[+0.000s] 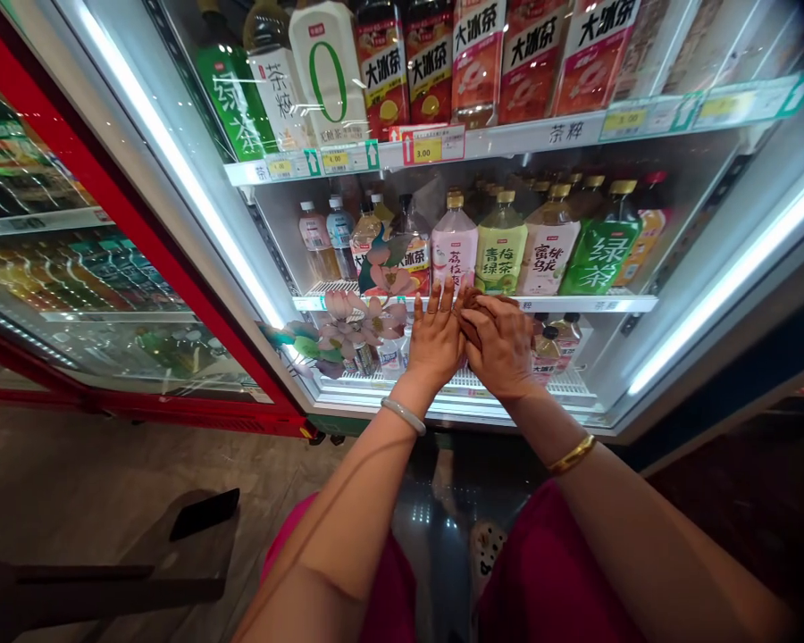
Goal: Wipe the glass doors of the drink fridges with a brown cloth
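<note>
In the middle of the head view, my left hand (435,342) has its fingers spread and pointing up, with nothing in it, before the lit drinks cabinet. Right beside it is my right hand (499,344), its fingers bent over something brown (473,313) that I cannot make out. Above the hands, on the middle shelf, stand a pink bottle (454,246), a light green bottle (501,246), a pale pink bottle (549,246) and a green bottle (603,246). Flower decals (362,321) partly cover the bottles to the left.
Large tea bottles (432,71) line the upper shelf (523,136). Smaller bottles (556,344) stand low inside. A red-framed cabinet (134,268) is at the left. On the lower left, a dark flat object (205,514) lies on a brown surface.
</note>
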A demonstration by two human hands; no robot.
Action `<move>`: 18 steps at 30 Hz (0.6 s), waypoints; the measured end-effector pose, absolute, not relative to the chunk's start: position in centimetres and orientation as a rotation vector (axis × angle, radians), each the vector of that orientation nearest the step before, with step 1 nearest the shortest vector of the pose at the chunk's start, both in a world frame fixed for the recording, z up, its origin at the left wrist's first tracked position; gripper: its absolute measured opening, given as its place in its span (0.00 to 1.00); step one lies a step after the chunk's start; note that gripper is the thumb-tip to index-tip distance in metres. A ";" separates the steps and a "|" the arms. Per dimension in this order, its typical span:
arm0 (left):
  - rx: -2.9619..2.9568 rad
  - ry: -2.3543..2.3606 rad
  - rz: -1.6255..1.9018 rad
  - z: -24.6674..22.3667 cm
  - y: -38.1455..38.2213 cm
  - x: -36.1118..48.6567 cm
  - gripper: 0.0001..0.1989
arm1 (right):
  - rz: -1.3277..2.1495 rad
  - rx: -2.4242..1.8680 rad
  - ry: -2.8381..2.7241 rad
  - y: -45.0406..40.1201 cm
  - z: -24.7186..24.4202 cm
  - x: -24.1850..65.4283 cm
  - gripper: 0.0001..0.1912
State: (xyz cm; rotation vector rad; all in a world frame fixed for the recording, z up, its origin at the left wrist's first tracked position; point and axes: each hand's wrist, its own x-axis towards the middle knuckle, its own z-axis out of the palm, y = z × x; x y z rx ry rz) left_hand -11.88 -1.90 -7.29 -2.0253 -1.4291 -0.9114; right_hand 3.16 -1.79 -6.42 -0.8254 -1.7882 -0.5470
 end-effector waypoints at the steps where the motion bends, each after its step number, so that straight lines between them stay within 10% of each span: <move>1: -2.029 -1.433 -0.914 -7.3 -1.9 -11.9 0.31 | -0.533 -0.822 -1.800 -1.7 -6.3 3.4 0.18; 18: -1.983 -1.488 -0.977 -8.0 -0.9 -11.0 0.31 | -0.530 -0.890 -1.464 -0.7 -5.0 6.0 0.25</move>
